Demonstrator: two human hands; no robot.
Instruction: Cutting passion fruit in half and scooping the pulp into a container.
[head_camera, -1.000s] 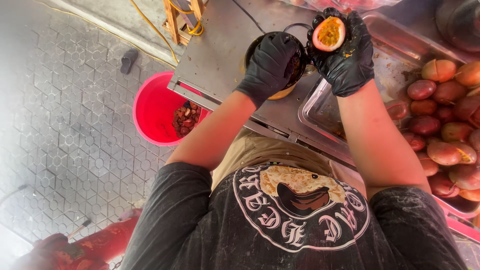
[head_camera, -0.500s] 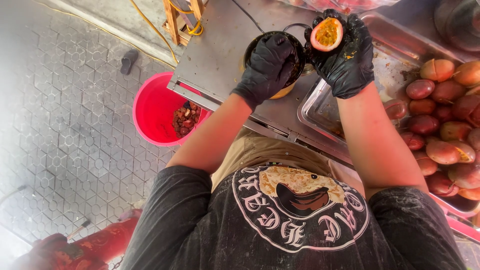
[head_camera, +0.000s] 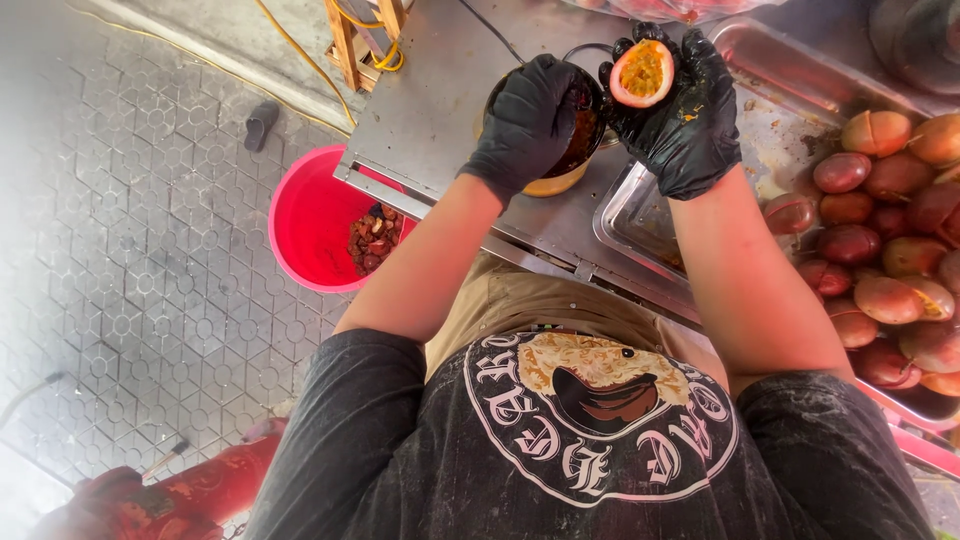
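Unmoved since before: 2 gloved hands, right hand (head_camera: 675, 110) with 1 halved passionfruit (head_camera: 642, 72).

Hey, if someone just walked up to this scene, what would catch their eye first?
Probably the halved passion fruit, yellow pulp showing, held up in the black-gloved right hand at top centre. Beside it the left hand covers a dark container on the steel counter. The bright pink bucket of peels on the floor also stands out.
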